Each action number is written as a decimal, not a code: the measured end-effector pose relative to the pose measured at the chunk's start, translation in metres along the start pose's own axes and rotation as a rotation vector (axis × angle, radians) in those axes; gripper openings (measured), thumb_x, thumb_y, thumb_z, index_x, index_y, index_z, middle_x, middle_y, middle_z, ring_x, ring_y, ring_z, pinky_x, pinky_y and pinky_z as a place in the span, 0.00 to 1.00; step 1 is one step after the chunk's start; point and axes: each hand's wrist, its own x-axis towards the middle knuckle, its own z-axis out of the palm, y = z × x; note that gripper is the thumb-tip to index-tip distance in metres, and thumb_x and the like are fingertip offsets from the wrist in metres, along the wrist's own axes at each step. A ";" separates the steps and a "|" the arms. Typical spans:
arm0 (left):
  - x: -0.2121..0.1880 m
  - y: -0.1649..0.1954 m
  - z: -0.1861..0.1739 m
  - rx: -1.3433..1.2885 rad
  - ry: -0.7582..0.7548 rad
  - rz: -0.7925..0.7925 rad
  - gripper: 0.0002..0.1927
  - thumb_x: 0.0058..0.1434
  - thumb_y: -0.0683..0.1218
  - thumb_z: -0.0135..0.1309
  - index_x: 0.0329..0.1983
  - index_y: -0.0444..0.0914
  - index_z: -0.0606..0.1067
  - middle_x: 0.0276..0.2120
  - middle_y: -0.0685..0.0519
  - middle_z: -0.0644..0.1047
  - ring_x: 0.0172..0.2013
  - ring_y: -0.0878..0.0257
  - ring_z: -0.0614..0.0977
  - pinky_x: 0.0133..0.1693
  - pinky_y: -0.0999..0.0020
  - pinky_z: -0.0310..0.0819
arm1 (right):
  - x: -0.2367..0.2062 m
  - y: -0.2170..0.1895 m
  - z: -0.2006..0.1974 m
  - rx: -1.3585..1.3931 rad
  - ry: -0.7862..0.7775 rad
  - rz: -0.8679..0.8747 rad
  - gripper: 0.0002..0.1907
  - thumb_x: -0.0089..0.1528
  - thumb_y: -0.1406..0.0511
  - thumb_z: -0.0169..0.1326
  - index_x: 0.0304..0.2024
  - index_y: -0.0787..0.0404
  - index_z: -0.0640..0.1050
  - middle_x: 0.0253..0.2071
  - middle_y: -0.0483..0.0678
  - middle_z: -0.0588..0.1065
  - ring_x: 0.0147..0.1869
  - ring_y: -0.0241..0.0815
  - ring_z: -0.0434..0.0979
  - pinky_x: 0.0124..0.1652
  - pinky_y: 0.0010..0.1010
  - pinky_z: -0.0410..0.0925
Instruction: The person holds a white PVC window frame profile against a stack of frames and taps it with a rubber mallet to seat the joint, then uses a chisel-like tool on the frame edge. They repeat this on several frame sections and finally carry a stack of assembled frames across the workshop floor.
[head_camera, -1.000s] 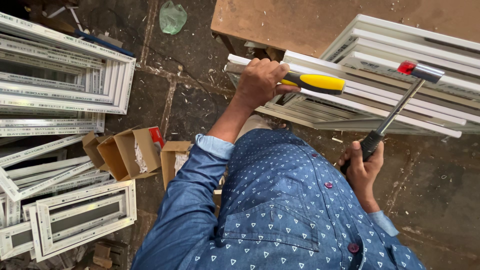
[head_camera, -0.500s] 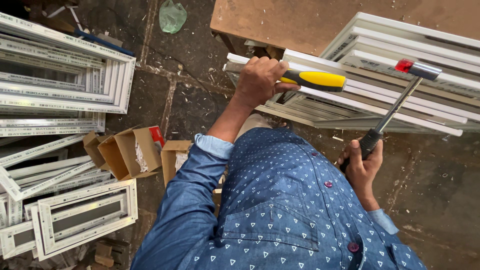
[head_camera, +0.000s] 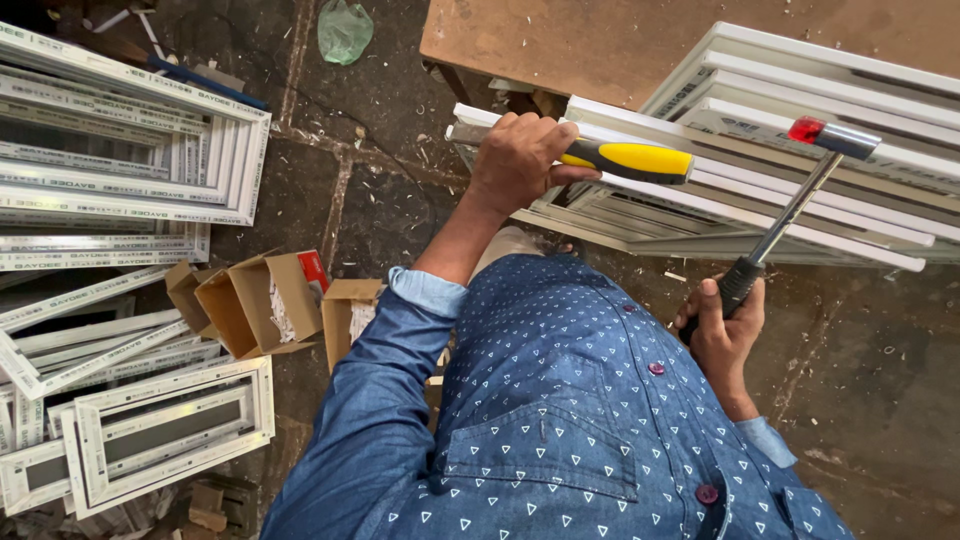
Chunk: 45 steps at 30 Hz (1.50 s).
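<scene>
1. Wrapped tight, the left hand (head_camera: 520, 160) closes fully round the black neck of a yellow-handled tool (head_camera: 628, 160) at upper centre of the frame; its working end is hidden behind the fist, so I cannot tell what kind of tip it has.
2. Over at right of centre, the right hand (head_camera: 722, 325) is curled shut on the black grip of a hammer (head_camera: 790, 205) — shaft slanting up to the upper right, head hovering over the frames.
3. That hammer looks top-heavy: slim bright metal shaft, a cylindrical steel head with a red cap at one end. Holding it low on the ribbed grip, as here, gives swing; nearer the head would give control.
4. The yellow handle looks smooth, rounded and firm — light in the hand, I'd judge, best held at the dark collar.
5. Both tools sit over a stack of white window frames (head_camera: 800, 120) resting on a brown worktable (head_camera: 560, 40) — stiff hollow profiles, glossy, square-edged, probably easy to dent.
6. More white frames (head_camera: 130, 130) lie at left on the cracked dark floor, with open cardboard boxes (head_camera: 262, 300) at lower centre-left.
</scene>
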 end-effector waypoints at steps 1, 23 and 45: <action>0.000 0.000 0.000 0.003 0.004 0.002 0.30 0.62 0.71 0.54 0.45 0.41 0.73 0.28 0.56 0.71 0.31 0.59 0.75 0.37 0.60 0.68 | 0.000 0.000 0.000 -0.006 0.000 0.000 0.09 0.74 0.68 0.51 0.49 0.61 0.63 0.30 0.47 0.67 0.28 0.37 0.69 0.28 0.29 0.67; 0.003 -0.011 0.005 -0.072 0.130 -0.064 0.30 0.62 0.70 0.57 0.44 0.40 0.73 0.28 0.53 0.75 0.32 0.55 0.78 0.38 0.57 0.72 | -0.003 -0.064 -0.030 -0.528 -0.005 -0.175 0.12 0.75 0.61 0.53 0.53 0.61 0.69 0.32 0.49 0.71 0.23 0.35 0.73 0.22 0.24 0.67; 0.002 -0.013 0.000 -0.082 0.103 -0.067 0.29 0.61 0.69 0.58 0.43 0.40 0.73 0.28 0.54 0.74 0.32 0.54 0.78 0.37 0.56 0.71 | 0.004 -0.047 -0.004 -0.474 -0.201 -0.069 0.15 0.73 0.56 0.52 0.44 0.59 0.67 0.25 0.46 0.70 0.25 0.39 0.68 0.25 0.30 0.64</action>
